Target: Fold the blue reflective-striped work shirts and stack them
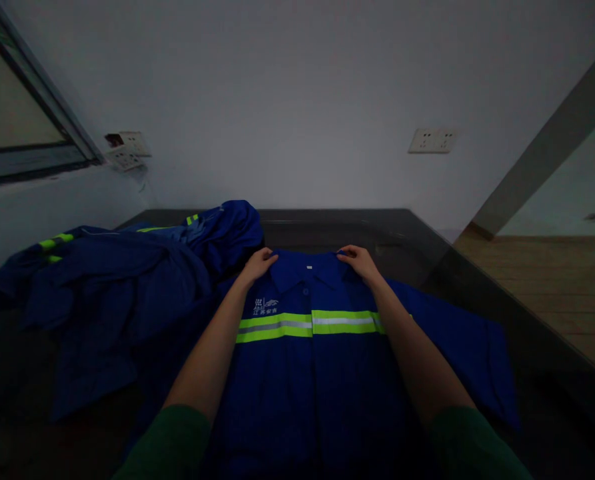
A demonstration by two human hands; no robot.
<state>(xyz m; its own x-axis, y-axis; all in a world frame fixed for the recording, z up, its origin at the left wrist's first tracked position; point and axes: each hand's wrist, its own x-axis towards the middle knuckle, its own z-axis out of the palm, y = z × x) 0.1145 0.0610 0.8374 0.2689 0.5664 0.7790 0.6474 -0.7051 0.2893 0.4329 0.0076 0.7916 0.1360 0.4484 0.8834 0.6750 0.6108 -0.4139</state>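
Observation:
A blue work jacket (287, 367) with a yellow-green reflective band across its chest lies front up before me, its collar pointing to the wall. My left hand (258, 264) pinches the left end of the collar. At the collar's other end, my right hand (359, 261) pinches the fabric between thumb and fingers. White lettering shows on the chest near my left forearm. One sleeve spreads out to the right; the other is partly covered by my left arm.
More blue garments (152, 280) with reflective strips lie heaped at the left. The dark table (397, 233) meets a white wall (287, 120) carrying sockets (432, 141). A window (27, 100) is at the upper left, and wooden flooring (532, 287) shows at the right.

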